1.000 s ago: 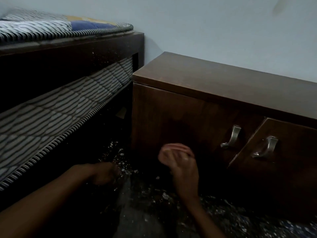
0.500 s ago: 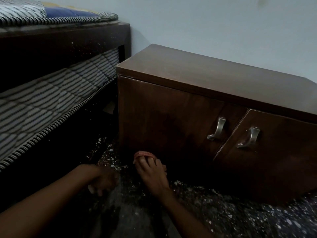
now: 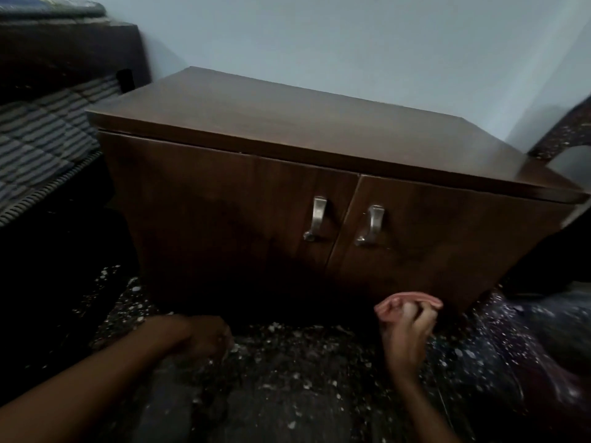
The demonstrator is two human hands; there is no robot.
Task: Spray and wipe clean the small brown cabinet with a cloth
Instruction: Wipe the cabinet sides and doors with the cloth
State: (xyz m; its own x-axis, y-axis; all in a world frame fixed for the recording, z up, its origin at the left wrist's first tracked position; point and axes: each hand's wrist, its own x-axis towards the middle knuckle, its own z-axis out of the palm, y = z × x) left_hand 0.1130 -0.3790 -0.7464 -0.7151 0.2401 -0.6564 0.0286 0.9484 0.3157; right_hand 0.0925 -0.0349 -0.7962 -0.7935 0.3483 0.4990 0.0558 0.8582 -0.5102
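Note:
The small brown cabinet point(image 3: 287, 132) stands against the pale wall, with two doors and two metal handles point(image 3: 318, 217) at the middle. My right hand point(image 3: 404, 327) grips a bunched pink cloth point(image 3: 412, 298) low against the bottom edge of the right door. My left hand point(image 3: 208, 335) rests knuckles-down on the floor in front of the left door, its fingers curled with nothing seen in them. No spray bottle is in view.
A dark speckled floor point(image 3: 303, 378) runs in front of the cabinet. A bed with a striped mattress point(image 3: 41, 145) and dark wooden frame stands close on the left. A speckled stone piece point(image 3: 563, 132) shows at the right edge.
My right hand has slid right along the cabinet's base with the cloth, from below the left door to below the right door. My left hand stays on the floor.

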